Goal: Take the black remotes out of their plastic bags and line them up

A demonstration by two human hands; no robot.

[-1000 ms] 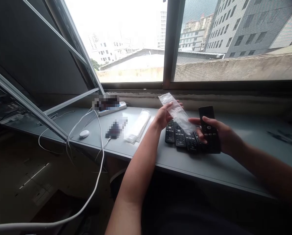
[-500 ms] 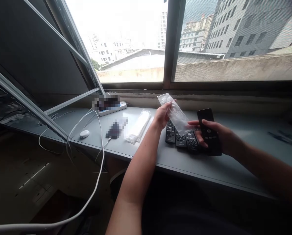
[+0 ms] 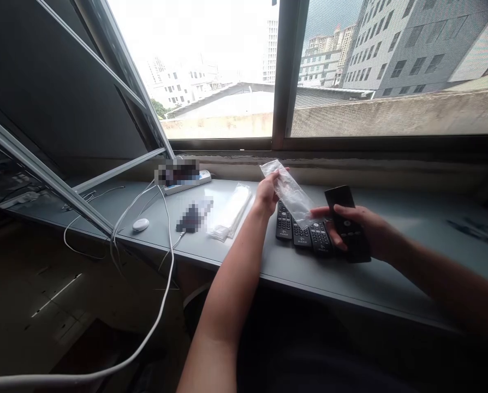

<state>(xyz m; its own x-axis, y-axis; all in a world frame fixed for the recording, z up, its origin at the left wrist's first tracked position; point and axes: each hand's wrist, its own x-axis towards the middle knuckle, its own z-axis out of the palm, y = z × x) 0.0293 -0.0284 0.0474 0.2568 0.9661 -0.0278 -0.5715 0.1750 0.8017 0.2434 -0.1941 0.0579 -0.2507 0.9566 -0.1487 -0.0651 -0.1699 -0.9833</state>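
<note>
A clear plastic bag (image 3: pixel 292 192) is gripped near its upper end by my left hand (image 3: pixel 267 191), closed on it above the table. My right hand (image 3: pixel 364 226) is wrapped around a black remote control (image 3: pixel 347 221), held tilted. The index finger of that hand reaches to the bag's lower end and appears to touch it. Beneath the bag, several black remote controls (image 3: pixel 301 234) lie side by side on the grey table (image 3: pixel 285 267), partly covered by the bag and my right hand.
Left of my forearm lies a stack of clear plastic bags (image 3: pixel 230 213). Beyond it are a blurred-out dark object (image 3: pixel 190 218), a round white object (image 3: pixel 141 224) and a white power strip (image 3: pixel 186 183). A white cable (image 3: pixel 171 262) loops over the table's front edge. A metal frame (image 3: pixel 92 204) slants at left.
The bag and my left hand have shifted slightly left. The remote control in my right hand has tilted a little further to the left. Both hands keep their hold.
</note>
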